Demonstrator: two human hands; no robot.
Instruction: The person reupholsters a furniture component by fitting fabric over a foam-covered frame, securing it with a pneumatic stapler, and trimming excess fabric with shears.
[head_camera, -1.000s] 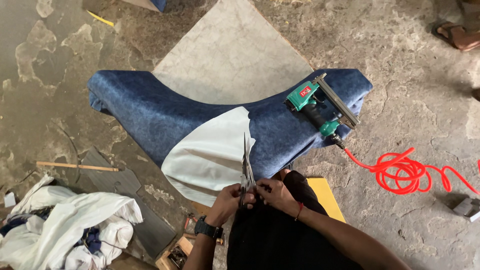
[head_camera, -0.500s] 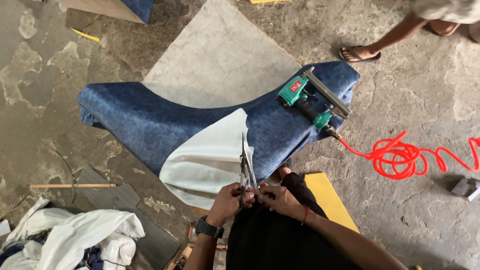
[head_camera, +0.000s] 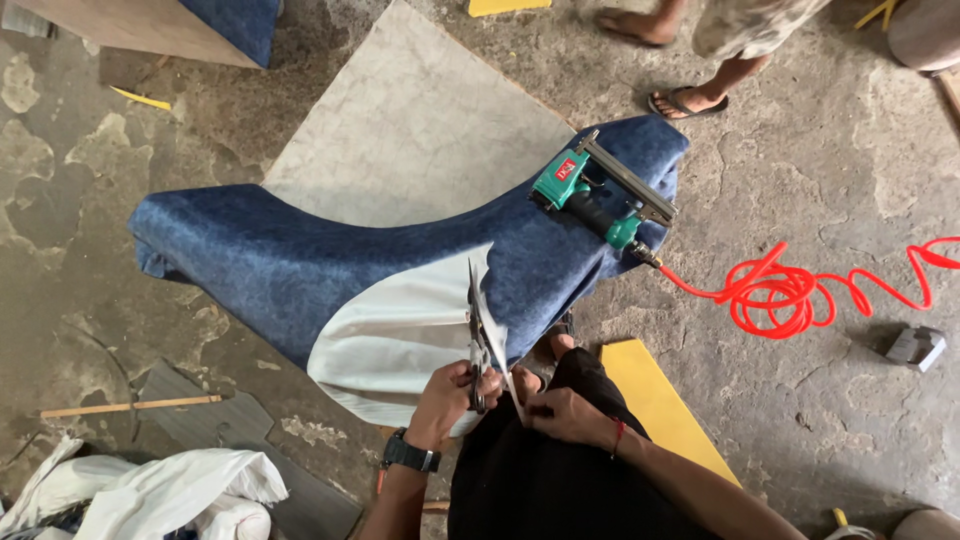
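Camera nearer; hands (head_camera: 505, 400) stay gripping scissors (head_camera: 477, 345) and white fabric (head_camera: 400, 335).

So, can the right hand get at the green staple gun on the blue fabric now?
Probably not at once: the right hand pinches the white fabric, though nothing blocks the way to the staple gun.

— Where do we find the stapler (head_camera: 600, 198)?
— On the upholstered piece's (head_camera: 300, 265) right end; its hose (head_camera: 800, 295) coils on the floor to the right.
— And our 2 hands?
— At the near edge, scissors (head_camera: 476, 335) between them, the board (head_camera: 660, 405) just right.
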